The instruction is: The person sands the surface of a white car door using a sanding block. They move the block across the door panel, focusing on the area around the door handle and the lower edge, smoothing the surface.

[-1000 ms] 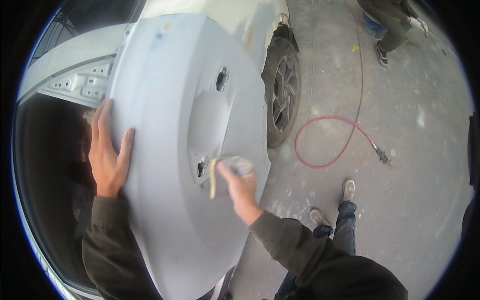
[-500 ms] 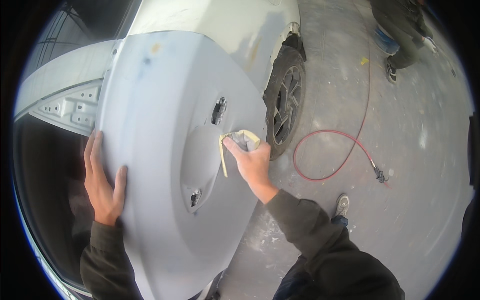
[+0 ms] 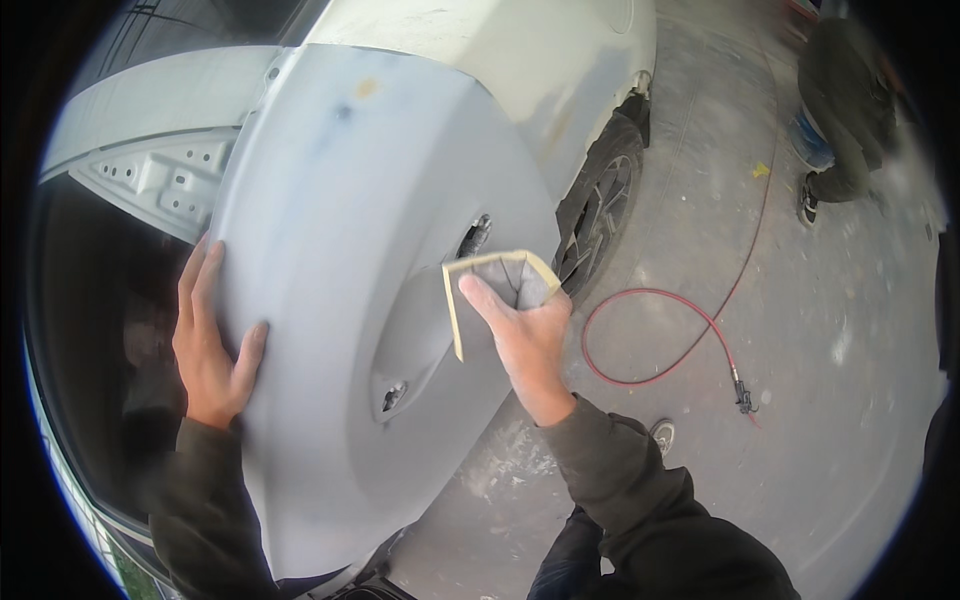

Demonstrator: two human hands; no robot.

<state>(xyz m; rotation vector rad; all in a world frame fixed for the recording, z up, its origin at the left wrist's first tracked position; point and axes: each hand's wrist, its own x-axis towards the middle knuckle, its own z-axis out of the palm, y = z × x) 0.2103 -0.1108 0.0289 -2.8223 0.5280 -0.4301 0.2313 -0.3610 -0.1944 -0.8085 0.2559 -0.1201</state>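
Observation:
A car door (image 3: 400,130) in grey primer, with blue and tan patches, fills the middle of the view. Along its window-side edge lies my left hand (image 3: 217,345), fingers stretched out and thumb on the outer face. My right hand (image 3: 525,330) pinches a grey sheet of sandpaper (image 3: 500,275) with pale yellow edges, its thumb on top. The sheet is beside the door-handle recess (image 3: 415,325), partly covering it. Bare openings show at both ends of the recess, an upper one (image 3: 474,236) and a lower one (image 3: 394,396). The sheet's underside is hidden.
A wheel (image 3: 605,200) stands beyond the door, under a pale body panel (image 3: 420,30). On the grey floor lies a looped red hose (image 3: 640,381) with a dark fitting (image 3: 744,398). Another person (image 3: 845,110) is at the upper right, beside a blue bucket (image 3: 812,140).
The view has shifted, so the door and wheel sit further right. The sandpaper now shows flatter, with more of its grey face visible. My left hand stays on the door edge.

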